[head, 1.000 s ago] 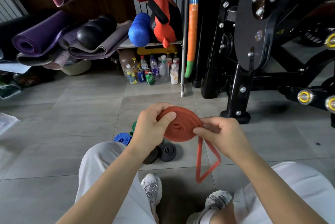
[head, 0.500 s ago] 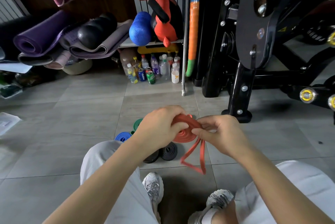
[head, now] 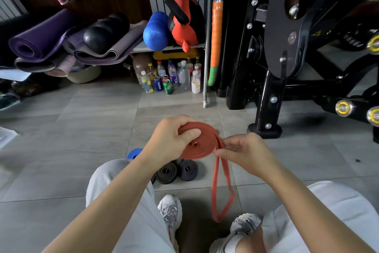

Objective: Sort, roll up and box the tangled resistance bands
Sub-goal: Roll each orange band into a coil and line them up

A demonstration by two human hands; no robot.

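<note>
- Left hand [head: 172, 142]: grip clenched on the red band [head: 203, 150]; thumb pressed across the upper face of the coil, fingers curled round its far edge.
- Right hand [head: 246, 153]: grip pinching the band's outer turn at the right edge of the coil; fingertips touching the coil.
- Red band: mostly wound into a flat spiral, held in the air between both hands, above the tiled floor [head: 82, 129]; an unwound loop [head: 222, 195] hangs straight down from the right hand's pinch.
- Black rolled bands [head: 166, 172]: two, side by side and touching, on the floor beneath the coil; blue rolled band [head: 134, 153] to their left, partly hidden by the left forearm.
- Background: bottles and cans [head: 170, 80] on the floor; rolled mats [head: 41, 37] at left; black gym machine [head: 276, 68] at right.
</note>
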